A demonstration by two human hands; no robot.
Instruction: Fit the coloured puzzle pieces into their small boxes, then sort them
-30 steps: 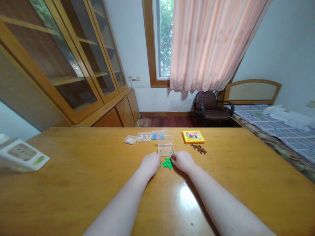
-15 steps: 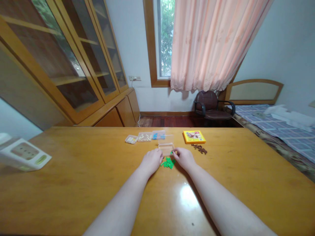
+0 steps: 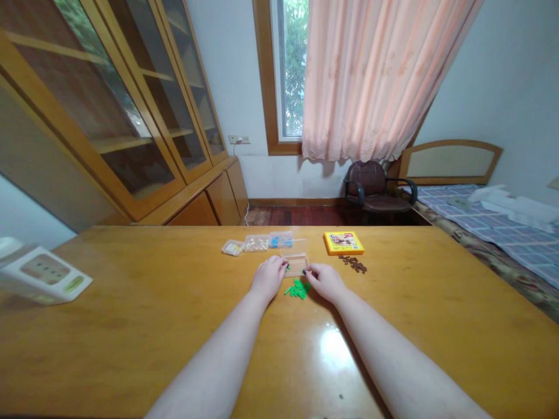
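A clear plastic box [image 3: 295,265] lies on the table with its lid tipped back. My left hand [image 3: 269,276] is at the box's left side, fingers pinched on a small green plastic piece [image 3: 287,267]. From the right, my right hand [image 3: 325,280] reaches to the box's front right corner, thumb and finger closed on a dark-looking green bit [image 3: 304,272]. Just in front of the box, between both hands, is a loose pile of bright green pieces [image 3: 298,289]. The exact shape of the pinched pieces is too small to make out.
Behind the box stand clear boxes with blue pieces [image 3: 280,240], cream pieces [image 3: 257,243] and pale contents [image 3: 233,248]. Right of it are a yellow box [image 3: 343,243] and brown pieces [image 3: 354,264]. A white container [image 3: 43,273] stands at the table's left.
My left hand has moved slightly up and away from the green pile, to the box's left edge, with a green piece showing at its fingertips. My right hand has barely shifted.
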